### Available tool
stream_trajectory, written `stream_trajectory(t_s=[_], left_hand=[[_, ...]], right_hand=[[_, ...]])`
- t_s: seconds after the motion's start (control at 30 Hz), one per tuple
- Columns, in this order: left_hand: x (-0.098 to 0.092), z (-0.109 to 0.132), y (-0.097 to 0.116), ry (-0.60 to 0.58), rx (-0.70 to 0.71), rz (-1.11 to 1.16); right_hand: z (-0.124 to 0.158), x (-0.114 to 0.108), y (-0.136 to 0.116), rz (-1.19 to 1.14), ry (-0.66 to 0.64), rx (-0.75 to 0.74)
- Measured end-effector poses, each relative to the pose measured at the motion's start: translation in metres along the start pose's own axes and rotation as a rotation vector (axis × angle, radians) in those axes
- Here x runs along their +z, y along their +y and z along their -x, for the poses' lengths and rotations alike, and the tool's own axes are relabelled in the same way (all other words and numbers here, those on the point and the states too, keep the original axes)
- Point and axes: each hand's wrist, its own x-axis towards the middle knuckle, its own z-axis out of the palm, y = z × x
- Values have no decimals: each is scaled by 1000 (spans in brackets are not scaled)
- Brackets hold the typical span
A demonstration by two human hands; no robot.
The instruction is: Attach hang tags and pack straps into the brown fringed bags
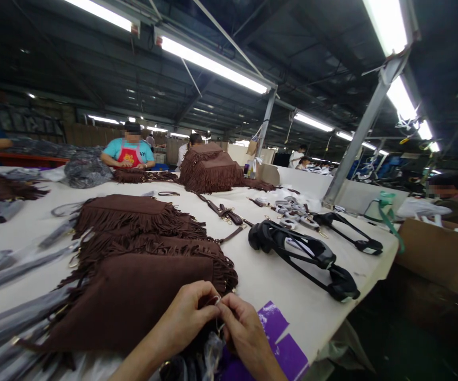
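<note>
Head cam, fwd/down, close-up hands

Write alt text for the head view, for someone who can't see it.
The left hand and right hand pinch something small and pale at a white table, close to brown fringed bags. Black straps lie to the right; a person in a red apron is across the table.

No lettering can be read; the yellow print on a red apron beyond the worktop's far edge is too small; pale marks on the purple sheet by the near edge are unclear.
</note>
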Motion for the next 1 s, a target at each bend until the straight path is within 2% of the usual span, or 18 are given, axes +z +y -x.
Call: stream_trajectory(t_s=[0.13,0.23,0.4,0.53,0.63,0.77,0.83,0.9,1.0], left_hand=[[2,-1,0,40,-37,-40],[2,-1,2,18,-16,-40],[5,0,3,-26,10,85],[7,0,0,71,13,10],[7,1,1,53,27,-111],[3,2,5,-22,36,-345],[0,2,6,-43,28,-377],[-3,1,5,-81,0,-253],[-5,-2,3,-142,-122,102]], right_hand=[[0,-1,2,-4,9,12],[1,-2,1,-32,2,43],[2,-1,2,-135,-23,92],[2,1,7,-216,-35,127],[2,0,6,-128,-8,76],[3,-6,0,119,12,-65],[3,-11,-2,235,38,-125],[2,-15,-3,324,33,-163],[4,-17,-5,410,-51,-212]])
